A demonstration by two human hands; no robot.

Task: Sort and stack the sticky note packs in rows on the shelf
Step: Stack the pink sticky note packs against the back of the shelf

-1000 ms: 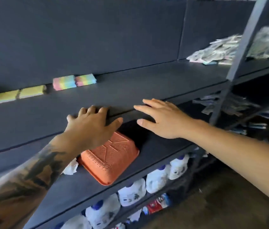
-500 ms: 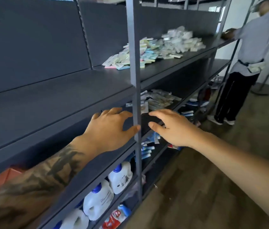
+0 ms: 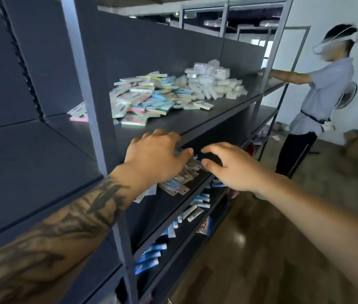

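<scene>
**Head view: both hands raised before the shelf, note packs heaped beyond**

Head view: The left hand [image 3: 156,157] and the right hand [image 3: 232,166] are held out side by side in front of the dark shelf [image 3: 173,125], near its front edge. The fingers of both are spread and loosely bent, and nothing is gripped by either. A tattooed forearm is seen behind the left hand. The sticky note packs [image 3: 143,99] are heaped in a loose, unsorted pile on the shelf board beyond the hands, just right of a grey upright post [image 3: 90,102]. A second heap of white packets [image 3: 212,83] lies beside that pile, farther along the same board. Below the hands, small flat packets [image 3: 179,183] are scattered on a lower shelf; what they are cannot be made out, the view being blurred there. Tubes [image 3: 193,212] are seen on the shelves beneath. Another person [image 3: 318,99] is standing at the far end of the shelving.
</scene>
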